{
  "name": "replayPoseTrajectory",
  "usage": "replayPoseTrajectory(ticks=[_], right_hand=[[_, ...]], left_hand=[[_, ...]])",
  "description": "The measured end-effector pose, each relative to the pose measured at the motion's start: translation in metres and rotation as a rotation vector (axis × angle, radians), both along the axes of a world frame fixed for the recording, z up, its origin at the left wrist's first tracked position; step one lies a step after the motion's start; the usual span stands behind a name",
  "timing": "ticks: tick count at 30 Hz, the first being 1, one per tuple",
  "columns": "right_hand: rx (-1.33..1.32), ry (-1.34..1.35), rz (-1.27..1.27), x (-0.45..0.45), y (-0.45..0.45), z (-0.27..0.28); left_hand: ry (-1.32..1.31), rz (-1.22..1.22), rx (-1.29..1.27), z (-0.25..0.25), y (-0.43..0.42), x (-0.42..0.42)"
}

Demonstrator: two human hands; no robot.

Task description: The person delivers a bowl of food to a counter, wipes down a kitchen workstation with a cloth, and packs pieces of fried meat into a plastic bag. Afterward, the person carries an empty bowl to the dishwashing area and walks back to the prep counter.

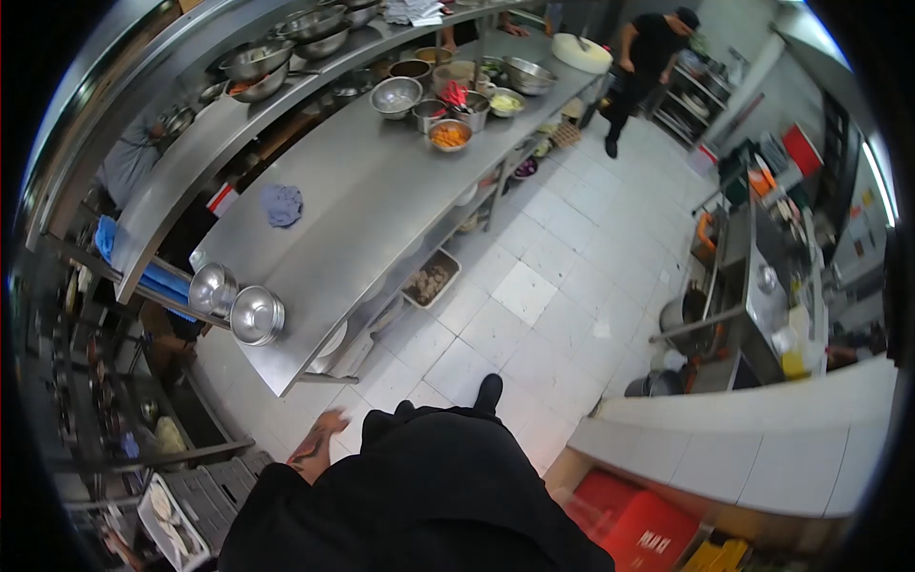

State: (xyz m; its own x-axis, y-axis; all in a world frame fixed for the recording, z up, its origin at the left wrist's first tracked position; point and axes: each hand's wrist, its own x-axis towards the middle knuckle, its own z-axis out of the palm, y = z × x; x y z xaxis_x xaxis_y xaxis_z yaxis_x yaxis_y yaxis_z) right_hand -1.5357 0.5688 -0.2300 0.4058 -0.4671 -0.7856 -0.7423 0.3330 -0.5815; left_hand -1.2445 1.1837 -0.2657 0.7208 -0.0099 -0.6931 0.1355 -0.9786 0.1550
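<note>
My left hand (331,420) hangs low beside my dark clothing, over the tiled floor. Motion smears its fingers, and nothing held can be made out in it. Nearest to it is the front end of a long steel table (372,205). On that end stand two stacks of steel bowls, one stack (257,316) close to the corner and another (213,289) just behind. A crumpled blue-grey cloth (282,206) lies farther up the table. My right hand cannot be made out.
Bowls and pots, including a bowl of chopped orange food (449,136), crowd the table's far end. A tray (432,279) sits below it. Another person in black (651,62) stands on the white floor (524,293). Lower right are a tiled ledge (724,462) and red crate (650,530).
</note>
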Motion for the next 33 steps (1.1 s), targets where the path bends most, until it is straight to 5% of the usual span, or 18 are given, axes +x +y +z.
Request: replayPoseTrajectory(ticks=[2, 3, 5, 7, 8, 10, 12, 15, 20, 24, 27, 28, 29, 31, 33], right_hand=[[0.049, 0.162, 0.149, 0.007, -0.037, -0.017], [0.073, 0.237, 0.222, 0.016, -0.059, -0.022], [0.125, 0.366, 0.356, 0.042, -0.112, -0.034], [0.167, 0.476, 0.462, 0.087, -0.179, -0.051], [0.174, 0.519, 0.501, 0.125, -0.215, -0.055], [0.0, 0.561, 0.584, 0.235, -0.264, -0.022], [-0.213, 0.281, 0.473, 0.325, -0.297, -0.011], [-0.313, 0.046, 0.531, 0.468, -0.301, 0.053], [-0.448, -0.244, 0.636, 0.584, -0.242, 0.131], [-0.37, -0.22, 0.881, 0.578, -0.201, 0.109], [-0.285, 0.034, 1.048, 0.516, -0.181, 0.078], [-0.154, 0.225, 1.108, 0.493, -0.185, 0.065], [0.248, 0.419, 1.186, 0.472, -0.224, 0.009], [-0.248, 0.162, 1.444, 0.392, -0.219, 0.036], [-0.803, -0.094, 1.711, 0.314, -0.222, 0.034]], left_hand=[[0.368, 0.28, 0.209, 0.026, 0.028, -0.051], [0.288, 0.341, 0.34, 0.033, 0.025, -0.078], [0.383, 0.522, 0.213, 0.082, 0.002, -0.091], [0.453, 0.393, 0.056, 0.097, -0.016, -0.113], [0.324, 0.031, 0.09, 0.082, -0.019, -0.126], [0.156, 0.093, 0.13, 0.044, -0.048, -0.133], [-0.014, 0.708, -0.067, 0.084, -0.118, -0.101], [-0.43, 0.532, -0.195, 0.08, -0.171, -0.042], [-0.828, 0.535, -0.489, 0.174, -0.221, 0.085], [-1.006, 0.522, -0.596, 0.215, -0.2, 0.18], [-1.052, 0.53, -0.56, 0.216, -0.15, 0.249], [-0.986, 0.567, -0.517, 0.213, -0.126, 0.275], [-0.921, 0.6, -0.479, 0.209, -0.1, 0.305], [-0.936, 0.566, -0.439, 0.158, -0.028, 0.379], [-0.633, 0.772, -0.379, 0.157, 0.036, 0.443]])
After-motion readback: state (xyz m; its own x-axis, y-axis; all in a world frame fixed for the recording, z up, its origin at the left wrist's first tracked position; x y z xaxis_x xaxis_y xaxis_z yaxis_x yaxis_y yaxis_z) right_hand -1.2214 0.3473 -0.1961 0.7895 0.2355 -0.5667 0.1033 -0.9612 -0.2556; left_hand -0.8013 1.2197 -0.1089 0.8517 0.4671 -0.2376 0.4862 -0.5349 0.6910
